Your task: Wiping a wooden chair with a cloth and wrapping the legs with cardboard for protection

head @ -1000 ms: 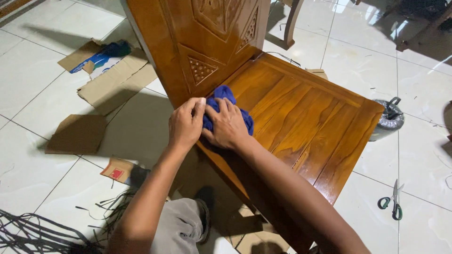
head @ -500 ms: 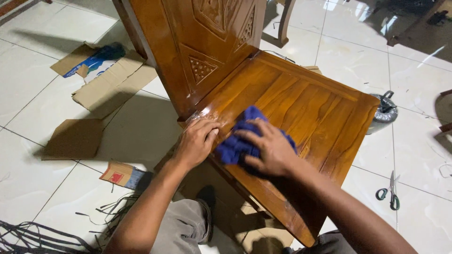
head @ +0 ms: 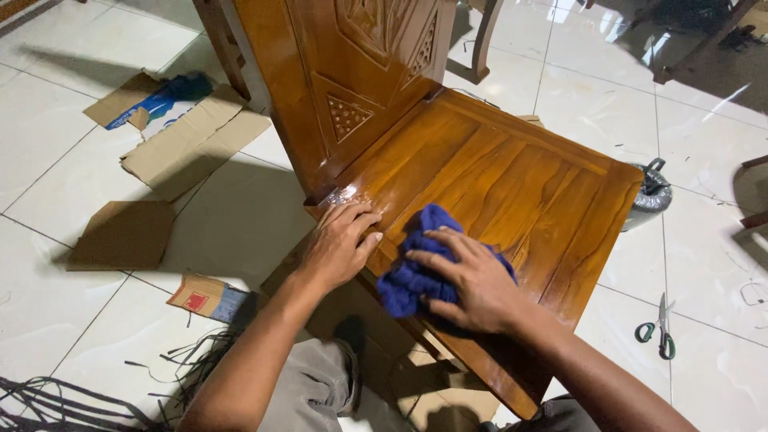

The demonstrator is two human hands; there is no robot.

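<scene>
At the far left, three flattened cardboard pieces are lying on the white tiled floor: a large one with a blue printed part, a plain brown one nearer, and a small one with a red mark nearest, while a tangle of dark strips is spreading along the near left corner. Open tile is showing between these scraps and the chair. The left hand is lying flat, fingers spread, on the near left edge of the wooden chair seat, just below the carved backrest that is rising at the far side; it is gripping nothing. Just right of it, one blue cloth is sitting bunched and crumpled at the near edge of the seat, deep blue and soft-looking against the glossy orange-brown planks. The right hand is pressing down on top of the cloth, its grip spread loosely over the bundle with fingers pointing left. The middle and right of the seat are lying bare, giving free room toward the right edge. Beyond that edge, on the floor, one grey wrapped bundle is sitting near the far right corner of the seat, and one pair of green-handled scissors is lying well apart on the near right tiles.
</scene>
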